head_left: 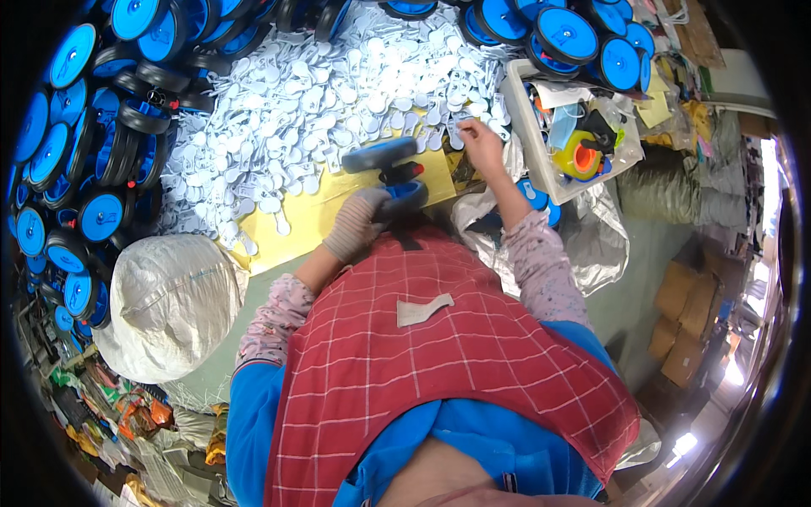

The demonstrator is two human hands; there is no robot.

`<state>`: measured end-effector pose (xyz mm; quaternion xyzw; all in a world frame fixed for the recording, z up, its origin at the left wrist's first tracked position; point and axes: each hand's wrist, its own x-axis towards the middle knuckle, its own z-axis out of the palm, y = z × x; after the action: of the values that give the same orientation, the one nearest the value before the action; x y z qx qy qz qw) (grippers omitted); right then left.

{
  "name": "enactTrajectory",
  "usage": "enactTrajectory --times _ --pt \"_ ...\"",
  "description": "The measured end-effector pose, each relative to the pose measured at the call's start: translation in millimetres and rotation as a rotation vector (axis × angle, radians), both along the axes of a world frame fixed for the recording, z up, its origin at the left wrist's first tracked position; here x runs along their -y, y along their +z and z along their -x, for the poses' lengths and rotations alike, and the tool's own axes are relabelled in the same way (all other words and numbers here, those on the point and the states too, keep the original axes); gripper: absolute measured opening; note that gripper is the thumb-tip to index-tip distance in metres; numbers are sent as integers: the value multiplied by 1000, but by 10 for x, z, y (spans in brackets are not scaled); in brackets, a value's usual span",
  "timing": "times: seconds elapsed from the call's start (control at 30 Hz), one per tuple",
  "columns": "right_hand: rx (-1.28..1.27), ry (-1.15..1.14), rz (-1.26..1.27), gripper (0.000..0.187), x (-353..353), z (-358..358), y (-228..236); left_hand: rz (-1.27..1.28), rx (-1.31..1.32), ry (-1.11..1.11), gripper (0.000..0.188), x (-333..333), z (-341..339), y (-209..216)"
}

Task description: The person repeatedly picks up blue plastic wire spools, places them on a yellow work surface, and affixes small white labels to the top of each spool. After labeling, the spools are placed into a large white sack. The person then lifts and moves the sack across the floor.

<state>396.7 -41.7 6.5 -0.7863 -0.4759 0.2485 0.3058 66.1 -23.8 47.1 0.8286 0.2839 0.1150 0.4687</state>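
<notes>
My left hand (357,221), in a grey knitted glove, is closed around a twin-wheel caster (408,196), two black wheels with blue hubs and a red tab on the bracket between them. The caster is held above a yellow board (304,207) at the near edge of the worktop, close to my apron. To its right, my bare right hand (483,148) hovers by the edge of a broad heap of small pale plastic pieces (312,110) with rounded ends. Its fingers are curled together at the tips; whatever they pinch is too small to make out.
Similar casters (101,215) are piled at the left, and more casters (566,38) lie at the far right. A white bin (541,160) with a yellow-and-orange object (581,156) stands right of my hand. A stuffed white sack (173,304) bulges at the left. Cardboard boxes (688,321) are at the right.
</notes>
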Motion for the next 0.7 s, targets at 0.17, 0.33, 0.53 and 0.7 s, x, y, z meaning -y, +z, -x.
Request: enactTrajectory --times 0.17,0.33,0.53,0.7 --pt "458 344 -73 33 -43 -398 -278 -337 -112 -13 31 96 -40 -683" --pt "326 285 -146 26 4 -416 -203 -350 -263 101 38 145 218 -701" --pt "-7 176 -214 35 318 350 556 572 51 471 45 69 59 -116" --pt "-8 395 -298 38 447 958 905 824 112 501 49 -278 -168 -194"
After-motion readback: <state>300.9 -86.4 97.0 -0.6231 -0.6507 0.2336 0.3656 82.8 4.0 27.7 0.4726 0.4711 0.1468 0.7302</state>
